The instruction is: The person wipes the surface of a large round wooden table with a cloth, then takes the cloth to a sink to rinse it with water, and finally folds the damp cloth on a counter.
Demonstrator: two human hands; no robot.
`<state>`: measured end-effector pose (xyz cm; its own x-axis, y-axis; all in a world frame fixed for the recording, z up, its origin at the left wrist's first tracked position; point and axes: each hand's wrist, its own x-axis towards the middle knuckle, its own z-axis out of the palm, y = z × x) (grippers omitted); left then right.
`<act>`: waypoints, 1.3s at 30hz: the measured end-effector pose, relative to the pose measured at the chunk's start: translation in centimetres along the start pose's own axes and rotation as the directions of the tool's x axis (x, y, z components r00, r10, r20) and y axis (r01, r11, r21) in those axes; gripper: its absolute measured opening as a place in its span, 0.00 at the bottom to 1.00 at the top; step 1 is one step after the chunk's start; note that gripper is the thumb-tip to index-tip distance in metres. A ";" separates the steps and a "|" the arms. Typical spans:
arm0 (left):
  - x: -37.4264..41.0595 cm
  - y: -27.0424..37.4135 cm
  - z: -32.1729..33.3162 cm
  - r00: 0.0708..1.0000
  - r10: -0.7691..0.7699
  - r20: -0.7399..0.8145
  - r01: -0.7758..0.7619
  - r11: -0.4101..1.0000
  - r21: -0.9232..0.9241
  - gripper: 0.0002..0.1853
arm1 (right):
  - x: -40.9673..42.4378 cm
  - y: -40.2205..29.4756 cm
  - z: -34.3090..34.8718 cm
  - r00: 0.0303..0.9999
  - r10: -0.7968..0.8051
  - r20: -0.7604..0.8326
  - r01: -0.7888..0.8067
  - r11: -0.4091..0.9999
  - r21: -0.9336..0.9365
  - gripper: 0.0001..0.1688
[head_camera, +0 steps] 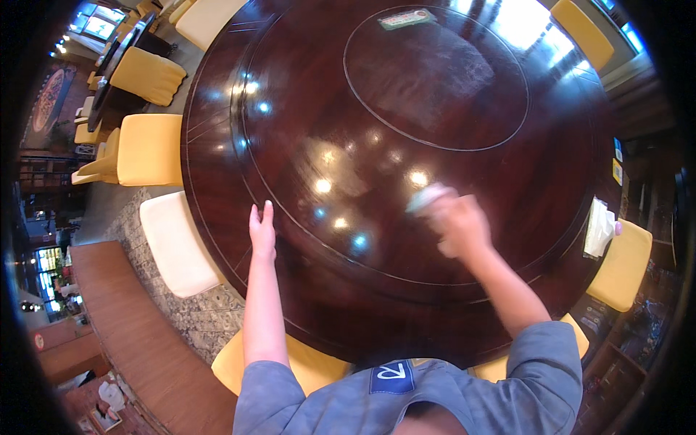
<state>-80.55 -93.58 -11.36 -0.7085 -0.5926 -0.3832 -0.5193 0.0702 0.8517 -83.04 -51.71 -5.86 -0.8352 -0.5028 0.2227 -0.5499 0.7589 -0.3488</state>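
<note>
My right hand [462, 225], blurred by motion, grips a pale object that looks like a folded cloth [429, 198]. It is over the glossy dark-wood turntable [370, 223] of a large round table [326, 310]. My left hand [263, 231] holds nothing visible, with thumb and fingers apart. It is at the turntable's left rim; whether it touches the wood I cannot tell. Dull, hazy patches mark the shiny surface, one of them inside the inlaid ring near the far side.
A small printed packet [405, 19] lies toward the far edge. White tissues [597, 228] sit at the right rim, near stickers [617, 171]. Yellow chairs [149, 149] and a white chair [176, 244] surround the table. A brown wooden counter [141, 337] runs along the left.
</note>
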 end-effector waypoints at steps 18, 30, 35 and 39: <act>-15.5 -7.3 7.6 0.966 0.234 -0.110 -0.169 0.893 0.416 0.37 | 23.1 0.4 8.0 0.961 -0.139 0.239 0.265 0.709 -0.654 0.18; -16.4 -9.5 7.6 0.764 0.645 0.001 -0.475 0.561 0.678 0.51 | 28.6 27.2 2.1 0.736 0.572 -0.363 -0.675 0.657 -0.334 0.17; -17.1 -10.8 7.5 0.776 0.630 -0.009 -0.435 0.546 0.716 0.49 | 27.1 31.2 -0.2 0.724 0.613 -0.316 -0.676 0.723 -0.145 0.17; -16.9 -10.1 7.5 0.811 0.584 0.008 -0.418 0.571 0.707 0.50 | 35.2 29.4 2.8 0.840 0.534 -0.093 -0.529 0.770 -0.357 0.13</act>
<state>-66.94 -78.23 -16.19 -0.8823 -0.4333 0.1839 -0.3377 0.8549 0.3938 -128.57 -48.25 -10.84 -0.9961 0.0217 0.0858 0.0165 0.9980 -0.0614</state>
